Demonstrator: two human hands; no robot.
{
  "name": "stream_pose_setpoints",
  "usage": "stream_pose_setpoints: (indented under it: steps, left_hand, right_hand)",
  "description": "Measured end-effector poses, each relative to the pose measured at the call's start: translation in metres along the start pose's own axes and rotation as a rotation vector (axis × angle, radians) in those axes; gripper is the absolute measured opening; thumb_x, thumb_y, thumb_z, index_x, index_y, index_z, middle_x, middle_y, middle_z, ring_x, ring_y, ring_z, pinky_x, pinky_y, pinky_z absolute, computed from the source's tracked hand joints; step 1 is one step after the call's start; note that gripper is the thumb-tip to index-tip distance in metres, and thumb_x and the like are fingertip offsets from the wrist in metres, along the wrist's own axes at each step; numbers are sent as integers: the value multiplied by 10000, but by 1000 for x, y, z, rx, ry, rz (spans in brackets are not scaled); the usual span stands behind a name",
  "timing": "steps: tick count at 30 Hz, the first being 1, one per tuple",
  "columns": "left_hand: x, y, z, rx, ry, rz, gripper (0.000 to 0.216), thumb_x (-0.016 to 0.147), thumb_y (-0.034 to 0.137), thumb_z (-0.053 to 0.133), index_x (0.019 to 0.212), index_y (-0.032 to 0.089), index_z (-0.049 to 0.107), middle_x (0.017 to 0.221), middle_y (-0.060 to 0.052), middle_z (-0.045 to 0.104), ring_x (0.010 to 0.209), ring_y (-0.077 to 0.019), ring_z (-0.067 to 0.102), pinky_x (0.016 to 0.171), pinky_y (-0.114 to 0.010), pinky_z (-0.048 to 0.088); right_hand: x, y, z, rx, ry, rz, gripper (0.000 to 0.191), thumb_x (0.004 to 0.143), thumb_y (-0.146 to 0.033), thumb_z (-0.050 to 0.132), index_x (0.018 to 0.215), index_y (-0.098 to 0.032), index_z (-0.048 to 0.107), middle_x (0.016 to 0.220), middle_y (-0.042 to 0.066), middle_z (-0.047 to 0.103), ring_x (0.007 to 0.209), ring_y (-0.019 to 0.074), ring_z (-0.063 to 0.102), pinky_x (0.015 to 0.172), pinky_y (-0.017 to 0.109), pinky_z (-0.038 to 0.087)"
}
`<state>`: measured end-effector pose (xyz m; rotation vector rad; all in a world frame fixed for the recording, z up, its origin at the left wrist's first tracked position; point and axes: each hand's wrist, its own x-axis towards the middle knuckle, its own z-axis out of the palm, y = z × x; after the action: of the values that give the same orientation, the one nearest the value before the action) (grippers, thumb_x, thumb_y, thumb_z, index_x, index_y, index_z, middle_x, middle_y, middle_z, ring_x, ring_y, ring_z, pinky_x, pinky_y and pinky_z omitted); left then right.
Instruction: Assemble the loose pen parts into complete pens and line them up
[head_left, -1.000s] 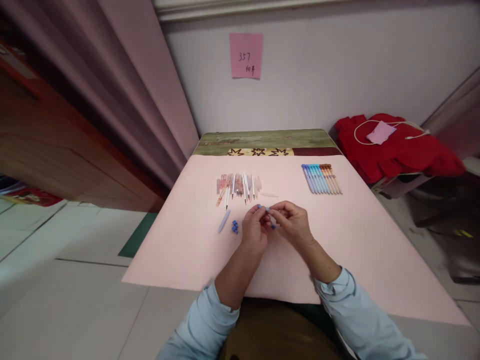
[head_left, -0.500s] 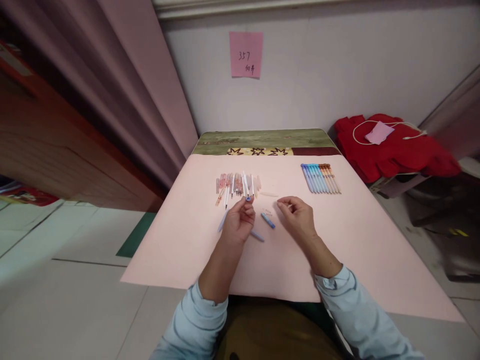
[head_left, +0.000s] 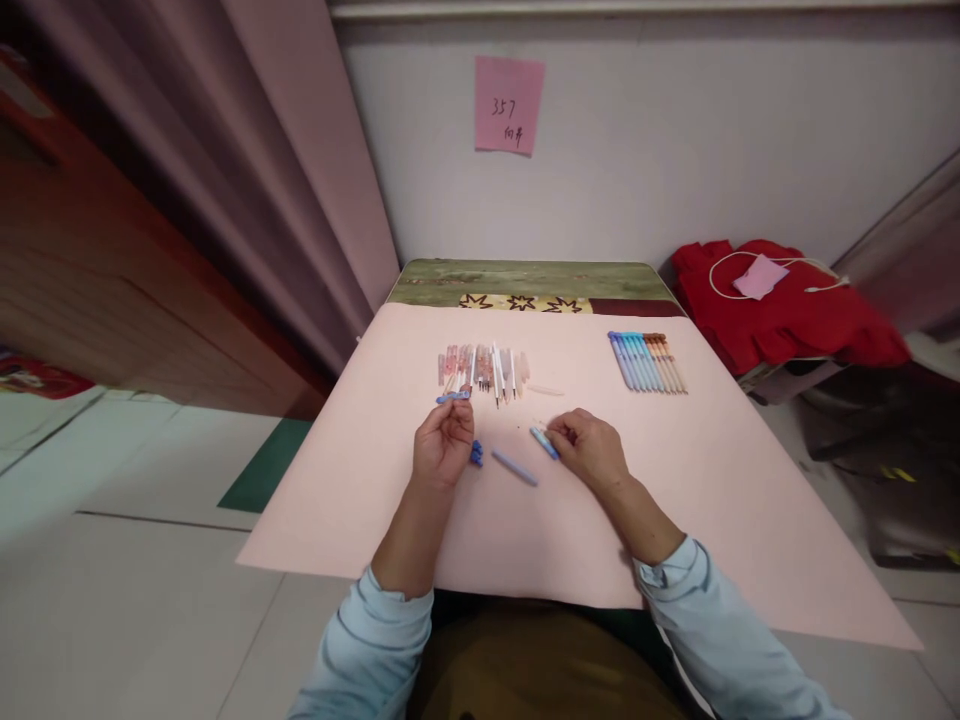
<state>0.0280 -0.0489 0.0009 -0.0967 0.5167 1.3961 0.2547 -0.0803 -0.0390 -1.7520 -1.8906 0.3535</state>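
My left hand [head_left: 444,447] is closed around a pale blue pen part [head_left: 453,397] that sticks out above its fingertips, just in front of a row of loose pen refills and clear barrels [head_left: 484,367]. My right hand [head_left: 591,450] pinches a short blue pen piece [head_left: 544,442] resting on the pink table cover [head_left: 712,500]. Between the hands lie a light blue pen barrel [head_left: 514,467] and small dark blue caps [head_left: 476,455].
A neat row of finished blue and orange pens [head_left: 646,361] lies at the far right of the cover. A red cloth with a white cable [head_left: 784,300] sits to the right of the table. A pink note [head_left: 509,104] is stuck on the wall, a curtain hangs at the left.
The hands have parted. My left hand moved left with the blue part in it, and a pen barrel now lies on the cover. My right hand came down onto the short blue piece.
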Motion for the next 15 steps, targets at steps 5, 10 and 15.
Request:
stream_pose_setpoints:
  steps: [5, 10, 15]
  left_hand:
    - [-2, -6, -7, 18, -9, -31, 237, 942, 26, 388, 876, 69, 612, 863, -111, 660, 656, -66, 621, 586, -129, 557]
    - [-7, -13, -8, 41, -22, -96, 205, 929, 28, 443, 867, 70, 634, 874, -106, 677, 641, -56, 622, 570, -121, 555]
    - [-12, -19, -9, 116, -61, -140, 157, 897, 31, 509, 850, 77, 651, 881, -104, 697, 622, -56, 626, 558, -124, 551]
  right_hand:
    - [-3, 2, 2, -53, 10, -44, 151, 902, -299, 553, 876, -226, 682, 887, 16, 672, 745, 157, 605, 650, 265, 386]
    - [-3, -20, -13, 140, 212, -44, 185, 910, -343, 568, 832, -202, 659, 837, 15, 668, 619, 125, 567, 634, 260, 426]
    - [-4, -72, -27, 217, 216, -217, 173, 923, -336, 595, 833, -208, 669, 822, 10, 689, 606, 110, 581, 612, 233, 438]
